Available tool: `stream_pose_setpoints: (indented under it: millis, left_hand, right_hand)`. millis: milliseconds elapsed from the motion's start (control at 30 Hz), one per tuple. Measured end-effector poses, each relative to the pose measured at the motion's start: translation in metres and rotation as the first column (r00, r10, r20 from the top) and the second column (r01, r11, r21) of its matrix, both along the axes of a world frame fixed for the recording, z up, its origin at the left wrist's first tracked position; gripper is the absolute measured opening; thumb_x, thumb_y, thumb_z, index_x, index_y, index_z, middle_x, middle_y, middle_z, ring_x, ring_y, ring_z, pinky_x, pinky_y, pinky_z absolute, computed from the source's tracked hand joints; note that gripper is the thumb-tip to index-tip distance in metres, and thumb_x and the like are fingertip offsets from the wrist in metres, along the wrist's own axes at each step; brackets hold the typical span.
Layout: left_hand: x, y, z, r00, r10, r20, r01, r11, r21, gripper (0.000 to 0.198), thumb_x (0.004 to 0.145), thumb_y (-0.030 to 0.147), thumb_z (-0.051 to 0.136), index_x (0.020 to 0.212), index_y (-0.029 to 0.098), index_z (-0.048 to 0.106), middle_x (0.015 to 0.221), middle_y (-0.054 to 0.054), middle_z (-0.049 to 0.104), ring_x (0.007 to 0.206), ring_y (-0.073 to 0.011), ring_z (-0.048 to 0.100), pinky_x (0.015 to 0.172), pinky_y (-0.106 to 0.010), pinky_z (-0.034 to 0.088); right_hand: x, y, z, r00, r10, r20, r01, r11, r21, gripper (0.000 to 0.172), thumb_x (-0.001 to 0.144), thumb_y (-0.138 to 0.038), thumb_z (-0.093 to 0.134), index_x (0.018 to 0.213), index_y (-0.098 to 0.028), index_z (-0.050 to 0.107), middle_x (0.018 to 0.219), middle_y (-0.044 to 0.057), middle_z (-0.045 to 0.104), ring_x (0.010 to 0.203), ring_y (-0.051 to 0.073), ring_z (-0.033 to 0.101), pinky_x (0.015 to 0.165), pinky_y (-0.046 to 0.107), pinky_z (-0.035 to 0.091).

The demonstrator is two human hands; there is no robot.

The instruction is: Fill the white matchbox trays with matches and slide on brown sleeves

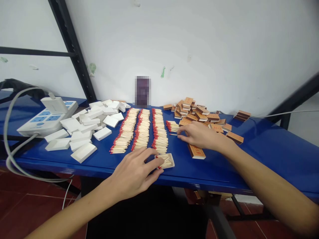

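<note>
Near the table's front edge, my left hand (143, 167) grips a white matchbox tray (172, 161) with red-tipped matches lying in it. My right hand (195, 134) is closed in a pinch on the end of a single match (173, 134), whose red head points left. Just beyond that match lies a small bunch of matches (172, 126). Three long rows of matches, a left row (126, 129), a middle row (141, 129) and a right row (159, 129), run away from me. Below my right wrist rests an orange matchbox (197, 152).
White empty trays (87, 121) are heaped at the left, beside a white power strip (47, 119) with a looping cable. Orange matchboxes (196, 113) form a pile at the back right. A blurred dark upright panel (143, 91) stands against the wall. Black shelf posts flank the blue table (261, 156).
</note>
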State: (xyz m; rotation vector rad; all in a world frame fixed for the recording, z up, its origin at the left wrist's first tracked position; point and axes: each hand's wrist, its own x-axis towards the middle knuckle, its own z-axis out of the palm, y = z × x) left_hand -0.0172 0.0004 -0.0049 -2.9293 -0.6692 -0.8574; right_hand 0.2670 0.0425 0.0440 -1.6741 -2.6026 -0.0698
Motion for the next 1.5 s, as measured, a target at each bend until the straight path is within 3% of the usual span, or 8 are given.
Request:
stream_pose_setpoints:
  millis: [333, 500, 633, 733, 900, 1100, 1333, 1500]
  left_hand:
    - [0.001, -0.001, 0.001, 1.000, 0.006, 0.012, -0.006, 1.000, -0.001, 0.027, 0.098, 0.027, 0.051, 0.125, 0.022, 0.052, 0.113, -0.007, 0.060, 0.096, -0.0217, 0.062, 0.080, -0.037, 0.054]
    - [0.001, -0.001, 0.003, 0.998, 0.036, -0.044, -0.035, 0.999, 0.011, 0.022, 0.100, 0.027, 0.047, 0.121, 0.024, 0.053, 0.113, -0.008, 0.058, 0.088, -0.0216, 0.063, 0.072, -0.036, 0.054]
    - [0.002, 0.000, 0.002, 0.999, 0.042, 0.002, -0.042, 0.999, -0.021, 0.025, 0.099, 0.032, 0.050, 0.121, 0.020, 0.047, 0.111, -0.008, 0.061, 0.094, -0.0236, 0.063, 0.079, -0.038, 0.054]
    - [0.003, 0.000, 0.001, 0.998, 0.055, 0.023, -0.054, 0.998, -0.037, 0.020, 0.099, 0.033, 0.051, 0.113, 0.019, 0.046, 0.104, -0.006, 0.064, 0.090, -0.0234, 0.063, 0.077, -0.038, 0.054]
    - [0.003, -0.001, 0.004, 0.999, 0.029, -0.040, -0.030, 0.999, -0.025, 0.014, 0.102, 0.033, 0.046, 0.105, 0.020, 0.050, 0.102, -0.005, 0.066, 0.088, -0.0229, 0.062, 0.077, -0.039, 0.053]
    - [0.001, -0.001, 0.006, 0.998, 0.016, -0.060, -0.016, 1.000, 0.003, 0.016, 0.103, 0.029, 0.041, 0.107, 0.021, 0.055, 0.109, -0.007, 0.065, 0.091, -0.0229, 0.063, 0.077, -0.037, 0.054]
    - [0.000, -0.001, 0.004, 0.999, 0.010, -0.043, -0.010, 1.000, 0.007, 0.015, 0.102, 0.024, 0.041, 0.107, 0.020, 0.055, 0.115, -0.008, 0.062, 0.092, -0.0229, 0.064, 0.075, -0.038, 0.055]
    - [0.001, 0.000, 0.001, 1.000, 0.002, -0.001, -0.002, 1.000, 0.007, 0.019, 0.101, 0.024, 0.045, 0.118, 0.021, 0.054, 0.117, -0.009, 0.061, 0.096, -0.0226, 0.064, 0.079, -0.038, 0.056]
  right_hand:
    - [-0.002, 0.000, 0.002, 0.984, -0.044, -0.175, 0.000, 0.971, -0.241, 0.013, 0.089, -0.026, 0.050, 0.083, -0.018, 0.058, 0.067, 0.001, 0.058, 0.056, 0.013, 0.047, 0.054, 0.026, 0.032]
    - [-0.001, -0.006, 0.005, 0.977, -0.010, -0.211, -0.031, 0.981, -0.191, 0.013, 0.090, -0.028, 0.050, 0.082, -0.019, 0.055, 0.065, -0.001, 0.053, 0.055, 0.013, 0.044, 0.054, 0.026, 0.030]
    - [-0.010, -0.020, 0.016, 0.903, 0.075, -0.422, -0.173, 0.965, -0.198, 0.014, 0.091, -0.031, 0.053, 0.084, -0.019, 0.056, 0.060, -0.005, 0.046, 0.053, 0.011, 0.040, 0.053, 0.024, 0.031]
    - [-0.022, -0.032, 0.018, 0.831, 0.129, -0.541, -0.333, 0.895, -0.298, 0.014, 0.091, -0.031, 0.054, 0.085, -0.019, 0.058, 0.058, -0.008, 0.040, 0.051, 0.009, 0.034, 0.050, 0.022, 0.030]
    - [-0.041, -0.038, 0.008, 0.831, 0.267, -0.488, -0.439, 0.853, -0.281, 0.004, 0.087, -0.021, 0.058, 0.084, -0.019, 0.058, 0.059, -0.009, 0.037, 0.051, 0.007, 0.034, 0.053, 0.021, 0.031]
    - [-0.033, -0.034, 0.015, 0.851, 0.163, -0.500, -0.287, 0.941, -0.181, 0.016, 0.092, -0.031, 0.052, 0.080, -0.021, 0.048, 0.062, -0.006, 0.042, 0.055, 0.010, 0.036, 0.052, 0.023, 0.029]
    - [-0.001, -0.005, 0.004, 0.971, -0.033, -0.237, 0.061, 0.992, 0.111, 0.008, 0.086, -0.026, 0.054, 0.085, -0.019, 0.058, 0.065, -0.001, 0.053, 0.058, 0.014, 0.046, 0.057, 0.026, 0.029]
    - [0.011, 0.013, -0.008, 0.987, 0.004, -0.161, 0.009, 0.997, 0.080, 0.018, 0.089, -0.028, 0.052, 0.095, -0.016, 0.065, 0.080, 0.006, 0.063, 0.071, 0.018, 0.054, 0.063, 0.028, 0.034]
